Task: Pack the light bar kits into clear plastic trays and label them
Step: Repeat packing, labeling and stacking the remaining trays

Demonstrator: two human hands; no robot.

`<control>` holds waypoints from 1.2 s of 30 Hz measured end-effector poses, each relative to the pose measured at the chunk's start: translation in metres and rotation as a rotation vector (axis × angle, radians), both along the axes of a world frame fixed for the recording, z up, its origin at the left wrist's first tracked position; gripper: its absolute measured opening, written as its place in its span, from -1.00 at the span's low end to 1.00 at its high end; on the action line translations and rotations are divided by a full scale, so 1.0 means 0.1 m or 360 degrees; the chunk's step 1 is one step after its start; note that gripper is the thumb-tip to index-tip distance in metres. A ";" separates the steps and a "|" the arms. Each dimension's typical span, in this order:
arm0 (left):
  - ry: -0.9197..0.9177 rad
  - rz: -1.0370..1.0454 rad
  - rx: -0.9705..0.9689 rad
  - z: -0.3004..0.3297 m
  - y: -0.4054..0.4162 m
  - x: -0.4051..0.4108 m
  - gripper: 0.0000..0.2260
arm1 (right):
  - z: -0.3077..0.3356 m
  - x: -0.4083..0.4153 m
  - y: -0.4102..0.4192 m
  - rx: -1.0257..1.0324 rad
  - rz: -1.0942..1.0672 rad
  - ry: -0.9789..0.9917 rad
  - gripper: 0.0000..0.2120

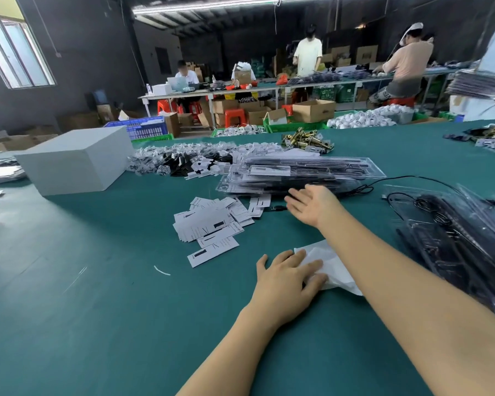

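A stack of clear plastic trays (pixel 300 174) holding black light bars lies on the green table (pixel 97 281) at centre. My right hand (pixel 312 204) is stretched out with straight fingers just in front of that stack, holding nothing. My left hand (pixel 286 278) lies flat, fingers resting on a white sheet (pixel 337 270) near me. A loose pile of white printed labels (pixel 215 221) sits left of the right hand. More clear trays with black bars and cables (pixel 455 238) are heaped at the right. A black cable (pixel 406 178) trails from the stack.
A white box (pixel 75 160) stands at the left. Small bagged parts (pixel 189 160) and brass hardware (pixel 306 141) lie behind the stack. A small black plug (pixel 277 208) lies by the labels. People work at benches in the background; a person at the far right carries trays (pixel 477 84).
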State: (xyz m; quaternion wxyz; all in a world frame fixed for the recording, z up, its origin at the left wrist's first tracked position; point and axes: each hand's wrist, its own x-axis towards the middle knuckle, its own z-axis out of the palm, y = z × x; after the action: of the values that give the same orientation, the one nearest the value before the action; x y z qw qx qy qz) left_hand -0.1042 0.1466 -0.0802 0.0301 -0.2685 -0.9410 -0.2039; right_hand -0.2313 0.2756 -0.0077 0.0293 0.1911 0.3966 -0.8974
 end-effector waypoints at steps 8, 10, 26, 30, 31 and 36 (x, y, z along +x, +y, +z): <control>0.0043 0.0001 0.0043 0.02 -0.02 0.02 -0.63 | -0.21 0.90 -0.11 0.1571 -0.0073 0.0251 -0.92; 0.0032 -0.0011 0.0087 0.05 -0.04 0.03 -0.60 | -0.25 1.09 -0.03 0.1845 -0.0082 0.0337 -0.90; 0.0221 0.0017 0.0687 0.14 -0.10 0.27 -0.84 | -0.65 1.70 0.09 0.3061 -0.0074 0.0093 -0.51; 0.0454 0.0132 0.0654 0.13 -0.09 0.29 -0.86 | -0.62 1.71 0.09 0.3280 -0.0085 -0.0106 -0.62; 0.0539 0.0138 0.0687 0.14 -0.08 0.31 -0.88 | -0.62 1.72 0.08 0.3287 -0.0115 -0.0162 -0.66; 0.0907 0.0048 0.0840 0.38 0.19 0.44 -0.88 | -0.57 1.75 0.04 0.3289 -0.0124 -0.0285 -0.72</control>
State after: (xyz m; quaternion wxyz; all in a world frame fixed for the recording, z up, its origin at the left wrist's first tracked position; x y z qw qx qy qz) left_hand -0.0597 0.1659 -0.0422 0.3613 -0.2837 -0.8139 -0.3558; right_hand -0.0559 0.2795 -0.0650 -0.1485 0.2016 0.9627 -0.1025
